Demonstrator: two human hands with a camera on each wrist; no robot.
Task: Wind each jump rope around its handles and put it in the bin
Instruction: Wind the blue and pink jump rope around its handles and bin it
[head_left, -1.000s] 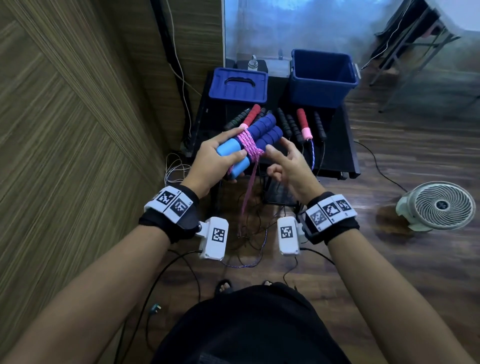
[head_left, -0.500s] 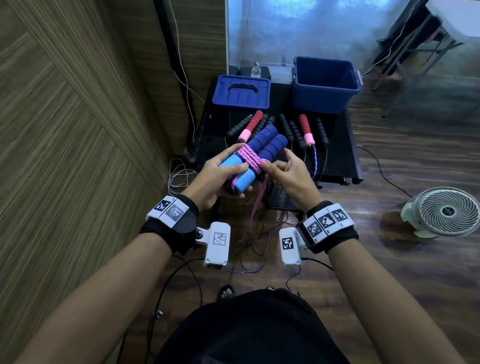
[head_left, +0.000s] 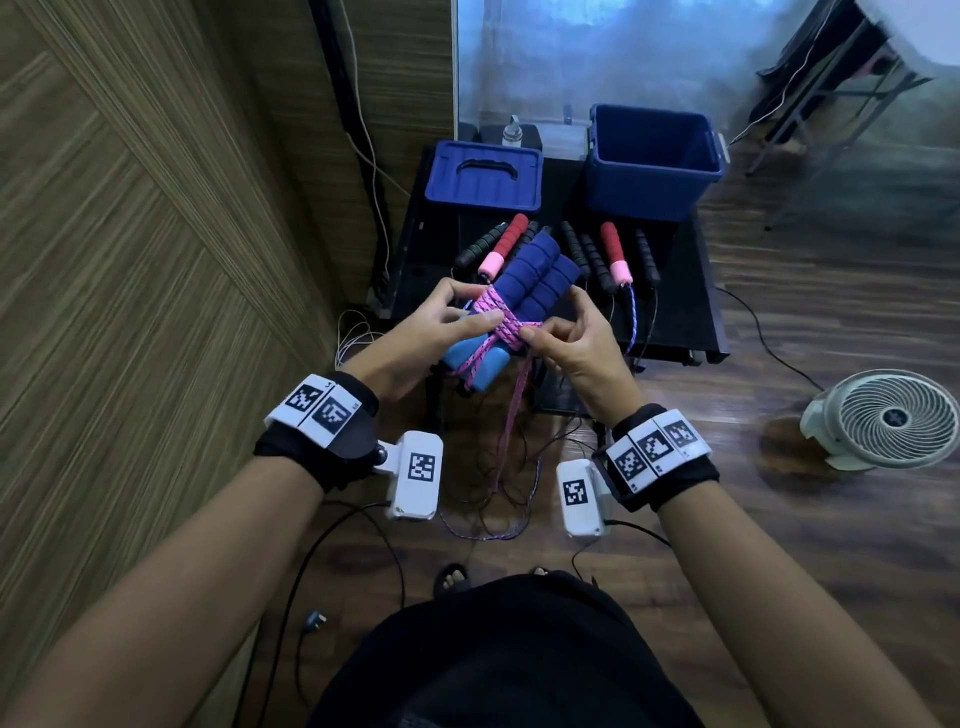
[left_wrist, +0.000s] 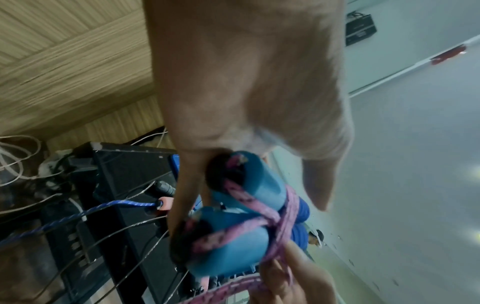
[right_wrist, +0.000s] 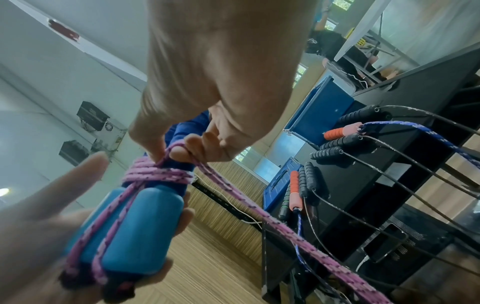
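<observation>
Two blue foam handles (head_left: 524, 283) lie side by side in the air, bound by turns of pink rope (head_left: 498, 325). My left hand (head_left: 441, 322) grips their light-blue ends (right_wrist: 137, 228), thumb on top. My right hand (head_left: 558, 332) pinches the pink rope (right_wrist: 179, 152) at the wraps; the loose tail (head_left: 511, 415) hangs down toward the floor. The light-blue ends (left_wrist: 233, 236) and crossed rope fill the left wrist view. The open blue bin (head_left: 652, 161) stands at the back right of the black table (head_left: 670, 306).
Red-and-pink handles (head_left: 501, 249) and several black handles (head_left: 584, 254) lie on the table, their ropes hanging over the front edge. A blue lid (head_left: 483, 174) lies at the back left. A white fan (head_left: 888, 418) sits on the floor at right. Wood wall panel on the left.
My right hand, open a second ago, has closed on the pink rope at the wraps. Another turn lies around the handles, and the bundle has tipped more upright.
</observation>
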